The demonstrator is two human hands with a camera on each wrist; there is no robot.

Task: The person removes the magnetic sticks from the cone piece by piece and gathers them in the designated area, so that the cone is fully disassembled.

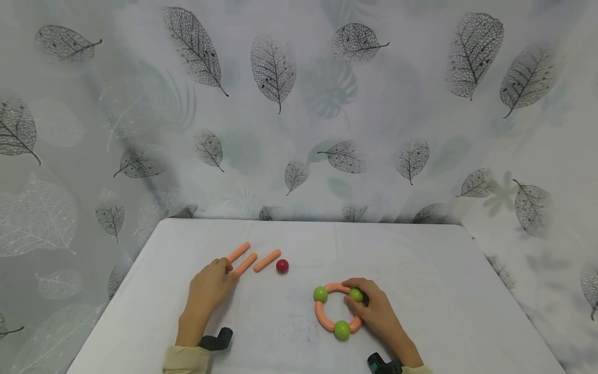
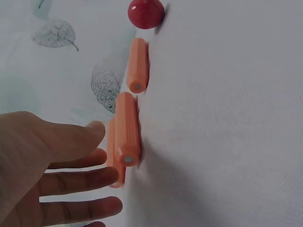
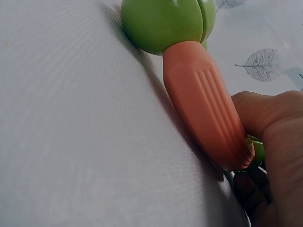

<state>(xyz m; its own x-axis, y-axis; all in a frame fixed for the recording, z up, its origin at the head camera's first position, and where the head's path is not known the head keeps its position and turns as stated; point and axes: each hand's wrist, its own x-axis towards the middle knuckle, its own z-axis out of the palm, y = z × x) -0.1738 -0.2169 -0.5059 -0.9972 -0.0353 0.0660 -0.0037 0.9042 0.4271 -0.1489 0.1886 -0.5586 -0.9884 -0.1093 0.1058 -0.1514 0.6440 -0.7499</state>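
Note:
A ring of curved orange pieces [image 1: 322, 316] and green balls [image 1: 342, 330] lies on the white table. At its right side my right hand [image 1: 379, 314] grips it around a green ball [image 1: 356, 295]. The right wrist view shows a curved orange piece [image 3: 206, 106] beside that hand [image 3: 286, 127], whose fingers are partly hidden. My left hand [image 1: 207, 291] is at the near ends of two straight orange rods [image 1: 245, 264], its thumb and fingers apart in the left wrist view [image 2: 28, 156] beside the rods [image 2: 127, 127]; whether it touches them I cannot tell.
A third orange rod [image 1: 267, 261] and a red ball [image 1: 282, 266] lie to the right of the two rods. Leaf-patterned cloth [image 1: 273, 130] hangs behind the white table [image 1: 420, 259] and at both sides.

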